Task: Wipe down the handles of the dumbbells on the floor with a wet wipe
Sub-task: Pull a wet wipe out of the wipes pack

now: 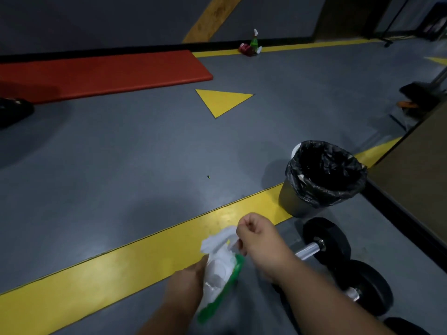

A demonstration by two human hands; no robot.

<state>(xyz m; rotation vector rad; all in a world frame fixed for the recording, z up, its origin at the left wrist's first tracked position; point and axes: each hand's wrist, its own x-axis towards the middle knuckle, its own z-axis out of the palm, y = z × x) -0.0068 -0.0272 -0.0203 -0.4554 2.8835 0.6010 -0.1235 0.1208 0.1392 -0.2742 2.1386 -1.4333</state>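
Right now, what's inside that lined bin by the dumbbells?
Only crumpled black liner shows inside the grey round bin; its bottom is dark and hidden. Something white peeks behind its far rim.

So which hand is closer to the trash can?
The right hand. It is pinching the white wipe just below and left of the trash can, beside the dumbbell. The left hand holds the wipe pack lower down, farther from it.
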